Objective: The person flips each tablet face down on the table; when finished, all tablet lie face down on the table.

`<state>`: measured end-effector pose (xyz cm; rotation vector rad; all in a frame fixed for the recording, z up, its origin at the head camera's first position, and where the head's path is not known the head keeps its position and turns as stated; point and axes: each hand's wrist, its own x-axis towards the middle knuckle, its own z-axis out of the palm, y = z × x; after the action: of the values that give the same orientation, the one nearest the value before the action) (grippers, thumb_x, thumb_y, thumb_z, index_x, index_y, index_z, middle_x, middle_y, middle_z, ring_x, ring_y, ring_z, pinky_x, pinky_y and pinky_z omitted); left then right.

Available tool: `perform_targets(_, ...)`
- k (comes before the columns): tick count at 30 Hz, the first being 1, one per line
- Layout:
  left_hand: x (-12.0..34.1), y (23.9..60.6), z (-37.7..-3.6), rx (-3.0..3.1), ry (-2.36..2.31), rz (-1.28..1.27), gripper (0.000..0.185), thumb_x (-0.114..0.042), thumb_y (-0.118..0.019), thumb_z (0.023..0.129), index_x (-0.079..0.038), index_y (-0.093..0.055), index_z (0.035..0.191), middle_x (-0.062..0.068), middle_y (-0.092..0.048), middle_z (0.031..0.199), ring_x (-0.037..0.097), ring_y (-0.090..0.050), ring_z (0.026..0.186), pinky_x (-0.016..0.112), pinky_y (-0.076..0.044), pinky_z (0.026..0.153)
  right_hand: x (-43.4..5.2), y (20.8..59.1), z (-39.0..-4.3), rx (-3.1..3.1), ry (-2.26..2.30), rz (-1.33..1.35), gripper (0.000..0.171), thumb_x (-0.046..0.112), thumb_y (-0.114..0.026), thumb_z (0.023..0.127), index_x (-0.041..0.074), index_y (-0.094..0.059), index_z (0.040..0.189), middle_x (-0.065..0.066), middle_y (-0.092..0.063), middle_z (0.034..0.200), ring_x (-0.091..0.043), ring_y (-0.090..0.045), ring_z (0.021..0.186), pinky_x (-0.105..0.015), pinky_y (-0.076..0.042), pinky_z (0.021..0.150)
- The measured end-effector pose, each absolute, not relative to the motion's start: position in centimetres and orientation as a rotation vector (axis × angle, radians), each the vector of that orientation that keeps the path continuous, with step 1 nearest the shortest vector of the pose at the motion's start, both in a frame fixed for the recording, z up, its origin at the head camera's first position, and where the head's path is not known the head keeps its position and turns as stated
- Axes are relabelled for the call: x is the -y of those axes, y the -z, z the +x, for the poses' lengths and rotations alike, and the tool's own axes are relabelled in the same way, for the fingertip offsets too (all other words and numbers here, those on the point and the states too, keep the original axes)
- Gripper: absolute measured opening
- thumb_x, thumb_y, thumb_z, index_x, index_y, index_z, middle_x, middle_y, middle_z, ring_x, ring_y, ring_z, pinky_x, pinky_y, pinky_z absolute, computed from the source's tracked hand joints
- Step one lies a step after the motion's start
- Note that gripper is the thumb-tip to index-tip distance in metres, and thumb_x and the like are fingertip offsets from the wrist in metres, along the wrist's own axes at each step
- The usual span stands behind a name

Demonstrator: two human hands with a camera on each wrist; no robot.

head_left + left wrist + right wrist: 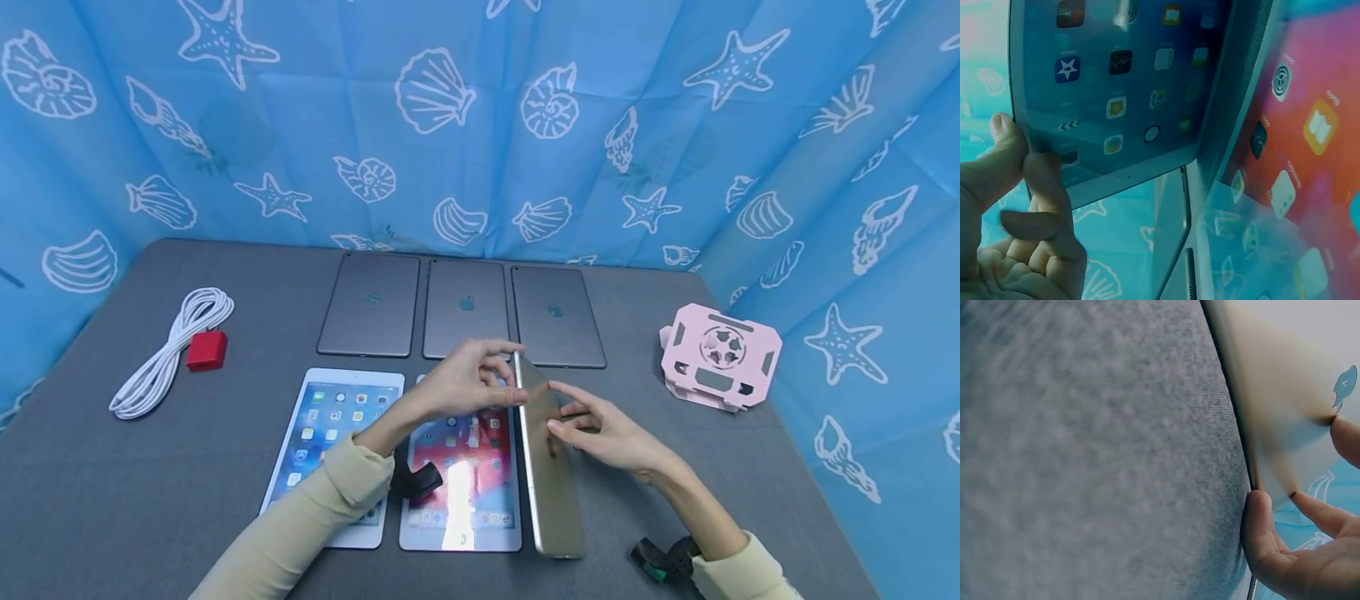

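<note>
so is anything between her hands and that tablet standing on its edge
Nothing visible. The left hand pinches the upright tablet at its top edge, and the right hand touches its back with straight fingers. Both hands are already on it, with no gap. A lit tablet lies flat beside it on the grey table.

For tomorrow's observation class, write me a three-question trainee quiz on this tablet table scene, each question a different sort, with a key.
1. True or false: the gold tablet lies flat on the table.
2. How many grey tablets lie face down in the back row?
3. Which sits nearest the white cable: A) pink stand, B) red block?

Key: 1 false, it stands on its edge between the left hand and right hand; 2 three; 3 B.
</note>
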<state>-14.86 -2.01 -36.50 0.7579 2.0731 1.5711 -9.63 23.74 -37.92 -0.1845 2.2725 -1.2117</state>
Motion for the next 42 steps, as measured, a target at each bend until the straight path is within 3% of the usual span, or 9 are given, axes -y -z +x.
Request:
perform_targets(4,2.1,36.7,-14.8,-2.043,-1.601,0.721,0.07,-0.013,-0.079,0.09,0.003,-0.046,0.15,0.01,-0.074,0.087,0.019,-0.06,0.063,0.022,-0.052,0.071,-23.9,37.9,-9.5,-2.306,1.202,-0.191,0.073,0.031,-0.064,0.102,0.01,-0.028,0.162,-0.031,-0.044,0.146,-0.041,-0.054,0.13,-0.052,-0.052,0.098)
perform_targets(11,1.7,37.2,-14.5,-2.057,-1.599,0.649,0.071,-0.006,-0.082,0.085,0.005,-0.048,0.147,0.009,-0.073,0.081,0.04,-0.069,0.075,0.024,-0.057,0.074,-24.3,37.8,-9.2,-2.376,1.158,-0.161,0.072,0.033,-0.067,0.099,0.01,-0.035,0.159,-0.03,-0.046,0.144,-0.038,-0.052,0.125,-0.046,-0.052,0.092)
perform_targets(14,1.5,37.6,-14.3,-2.08,-1.579,0.637,0.07,-0.005,-0.082,0.084,0.006,-0.049,0.145,0.009,-0.073,0.078,0.041,-0.07,0.076,0.025,-0.058,0.072,-24.6,37.8,-9.1,-2.415,1.135,-0.164,0.071,0.031,-0.069,0.099,0.009,-0.037,0.158,-0.03,-0.046,0.142,-0.038,-0.053,0.123,-0.044,-0.053,0.09)
perform_targets(17,1.1,38.0,-14.1,-2.09,-1.569,0.624,0.07,-0.005,-0.083,0.083,0.006,-0.05,0.144,0.008,-0.072,0.076,0.039,-0.07,0.073,0.024,-0.057,0.068,-25.1,38.0,-9.1,-2.451,1.113,-0.176,0.07,0.029,-0.07,0.098,0.008,-0.039,0.157,-0.029,-0.047,0.14,-0.037,-0.053,0.12,-0.044,-0.054,0.089)
perform_targets(25,0.2,38.6,-14.0,-2.118,-1.549,0.592,0.069,-0.007,-0.084,0.083,0.005,-0.052,0.143,0.005,-0.071,0.073,0.013,-0.057,0.053,0.021,-0.046,0.051,-26.1,38.3,-9.1,-2.498,1.1,-0.195,0.069,0.026,-0.071,0.097,0.004,-0.04,0.155,-0.026,-0.048,0.132,-0.032,-0.052,0.113,-0.042,-0.053,0.089)
perform_targets(29,-0.2,38.8,-14.0,-2.132,-1.534,0.575,0.069,-0.008,-0.085,0.083,0.004,-0.053,0.143,0.004,-0.07,0.073,0.013,-0.057,0.051,0.021,-0.04,0.045,-26.4,38.3,-9.1,-2.519,1.091,-0.198,0.069,0.024,-0.072,0.097,0.003,-0.041,0.155,-0.026,-0.046,0.13,-0.031,-0.05,0.11,-0.038,-0.051,0.085)
perform_targets(34,-0.7,39.2,-14.2,-2.141,-1.523,0.56,0.071,-0.007,-0.085,0.082,0.004,-0.052,0.143,0.003,-0.07,0.073,0.015,-0.062,0.055,0.021,-0.043,0.049,-26.5,38.1,-9.0,-2.573,1.034,-0.172,0.069,0.023,-0.072,0.096,0.001,-0.041,0.154,-0.031,-0.044,0.132,-0.035,-0.051,0.111,-0.039,-0.053,0.081)
perform_targets(42,-1.7,39.5,-14.4,-2.237,-1.402,0.556,0.072,-0.011,-0.085,0.082,0.002,-0.052,0.145,-0.003,-0.067,0.067,0.009,-0.052,0.045,0.019,-0.042,0.045,-26.8,38.4,-9.0,-2.656,0.963,-0.157,0.07,0.024,-0.075,0.094,0.0,-0.044,0.152,-0.034,-0.043,0.133,-0.038,-0.05,0.109,-0.04,-0.052,0.077)
